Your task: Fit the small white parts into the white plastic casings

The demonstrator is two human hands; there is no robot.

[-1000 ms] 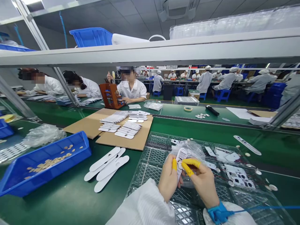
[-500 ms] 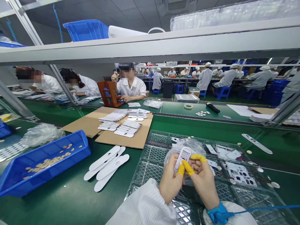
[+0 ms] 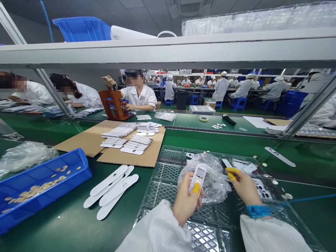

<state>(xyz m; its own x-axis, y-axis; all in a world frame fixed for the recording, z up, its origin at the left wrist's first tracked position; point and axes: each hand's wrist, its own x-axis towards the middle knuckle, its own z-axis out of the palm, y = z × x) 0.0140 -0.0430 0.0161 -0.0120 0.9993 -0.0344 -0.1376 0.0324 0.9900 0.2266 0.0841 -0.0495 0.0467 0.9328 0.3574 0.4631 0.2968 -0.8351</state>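
Note:
My left hand (image 3: 187,199) is closed around a white remote-control-like plastic shell (image 3: 198,175) with a grid of small openings, tilted up over the tray. Its thumb, in a yellow finger cot, lies on the shell's lower face. To the right, my right hand (image 3: 245,187) hovers beside white parts, its yellow-covered fingertips drawn together; whatever is between them cannot be made out. Under both hands spreads a clear plastic tray (image 3: 168,175) with compartments. A crumpled clear plastic bag (image 3: 214,187) lies between the hands. White cut-out parts (image 3: 262,189) rest in the tray's right side.
Flat white strips (image 3: 112,192) lie left of the tray, near a blue bin (image 3: 78,168) of small round discs. Stacked white pieces (image 3: 138,143) sit on cardboard (image 3: 154,159). A shelf (image 3: 168,52) crosses overhead. Opposite, a person works at a brown press (image 3: 112,105).
My right hand has left the shell and moved right, toward the white parts. My left hand keeps the shell, now more upright. The view has shifted slightly to the right.

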